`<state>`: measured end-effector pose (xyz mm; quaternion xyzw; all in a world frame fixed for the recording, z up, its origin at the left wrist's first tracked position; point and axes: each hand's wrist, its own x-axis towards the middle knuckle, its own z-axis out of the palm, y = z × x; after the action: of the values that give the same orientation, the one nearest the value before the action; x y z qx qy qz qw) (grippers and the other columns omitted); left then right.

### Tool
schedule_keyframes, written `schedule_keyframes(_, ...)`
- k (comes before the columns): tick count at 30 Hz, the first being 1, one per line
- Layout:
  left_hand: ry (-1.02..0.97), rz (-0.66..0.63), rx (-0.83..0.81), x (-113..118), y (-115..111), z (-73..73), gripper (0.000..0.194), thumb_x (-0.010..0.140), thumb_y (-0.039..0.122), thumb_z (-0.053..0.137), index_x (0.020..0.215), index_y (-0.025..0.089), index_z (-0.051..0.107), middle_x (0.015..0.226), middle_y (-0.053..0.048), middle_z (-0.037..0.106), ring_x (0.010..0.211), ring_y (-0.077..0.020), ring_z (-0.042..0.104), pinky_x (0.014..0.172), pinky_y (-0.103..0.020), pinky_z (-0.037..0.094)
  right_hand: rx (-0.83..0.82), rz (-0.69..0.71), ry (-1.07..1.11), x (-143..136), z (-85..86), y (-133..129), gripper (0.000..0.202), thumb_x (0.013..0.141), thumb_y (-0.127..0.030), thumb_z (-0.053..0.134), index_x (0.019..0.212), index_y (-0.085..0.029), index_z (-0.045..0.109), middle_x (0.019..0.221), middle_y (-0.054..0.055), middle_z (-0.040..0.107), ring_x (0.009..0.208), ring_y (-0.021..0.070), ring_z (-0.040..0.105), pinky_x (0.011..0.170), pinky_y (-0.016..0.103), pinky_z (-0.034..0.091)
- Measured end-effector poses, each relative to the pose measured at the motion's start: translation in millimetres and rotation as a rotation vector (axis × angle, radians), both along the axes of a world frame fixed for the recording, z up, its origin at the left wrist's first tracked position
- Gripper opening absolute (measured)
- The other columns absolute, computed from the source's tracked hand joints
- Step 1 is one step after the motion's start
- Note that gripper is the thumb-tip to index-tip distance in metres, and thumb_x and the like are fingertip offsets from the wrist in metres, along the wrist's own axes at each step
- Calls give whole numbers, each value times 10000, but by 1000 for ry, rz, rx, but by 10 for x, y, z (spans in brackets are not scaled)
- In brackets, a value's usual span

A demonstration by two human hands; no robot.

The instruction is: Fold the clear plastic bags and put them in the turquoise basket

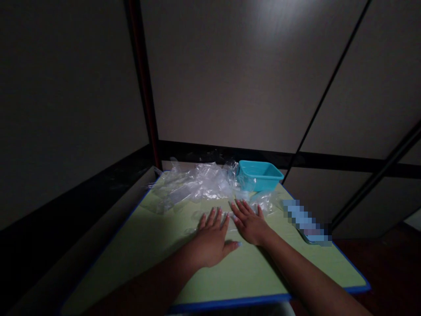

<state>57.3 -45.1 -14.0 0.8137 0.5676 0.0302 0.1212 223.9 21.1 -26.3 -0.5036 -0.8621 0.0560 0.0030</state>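
Observation:
My left hand [212, 241] lies palm down over the light green tabletop [237, 281], its fingers spread and pointing away from me. Beside it, my right hand [250, 223] is also palm down with fingers apart. Under and between the fingertips shows a flat piece of clear plastic [196, 223], partly covered by the hands. Just beyond the right hand is a crumpled clear plastic bag [267, 201]. A larger heap of clear plastic bags [210, 180] spreads across the far left of the table.
A turquoise plastic basket [263, 182] stands at the far right corner, with plastic against its left side. A flat, pixelated bluish object [307, 224] lies near the right edge. The table has a blue rim [230, 303]. Panelled walls [223, 87] rise behind and at left.

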Motion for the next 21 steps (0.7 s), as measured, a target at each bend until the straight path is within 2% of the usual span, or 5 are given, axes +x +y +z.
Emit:
schedule_keyframes(8,-56,117,-63,-49,39,8,717,774,688,298,1390,378,102,1476,-78,-54,1310,-397,-72,962,-671,39,1,8,-10,5,-12,5,530,911,-459,119,1415,-304,62,1482,1,49,1356,224,13,1012,588,9)
schedule_keyframes(13,-35,306,70,-78,102,8,697,794,672,271,1394,334,166,1481,-109,15,1313,-399,-74,959,-672,-5,-3,4,-29,-3,-1,6,536,909,-469,121,1414,-306,45,1482,-6,34,1356,227,5,1012,587,5)
schedule_keyframes(15,-60,203,129,-86,121,3,706,813,643,280,1408,296,126,1480,-116,23,1336,-328,-69,1010,-607,6,-3,3,-34,-3,2,5,534,911,-464,123,1414,-305,48,1482,-7,33,1356,221,7,1015,581,2)
schedule_keyframes(18,-112,-44,93,-88,117,-3,684,835,609,282,1409,304,71,1482,-100,26,1355,-246,-27,1048,-535,67,-2,3,-38,-2,-1,4,532,911,-456,140,1415,-303,65,1482,-8,36,1357,221,9,1015,580,-2)
schedule_keyframes(21,-110,-89,28,-80,93,-16,636,840,600,287,1396,355,99,1482,-95,29,1353,-262,-8,1034,-549,100,7,7,-34,0,-7,5,530,910,-452,154,1413,-308,73,1482,-8,36,1356,229,9,1011,587,0)
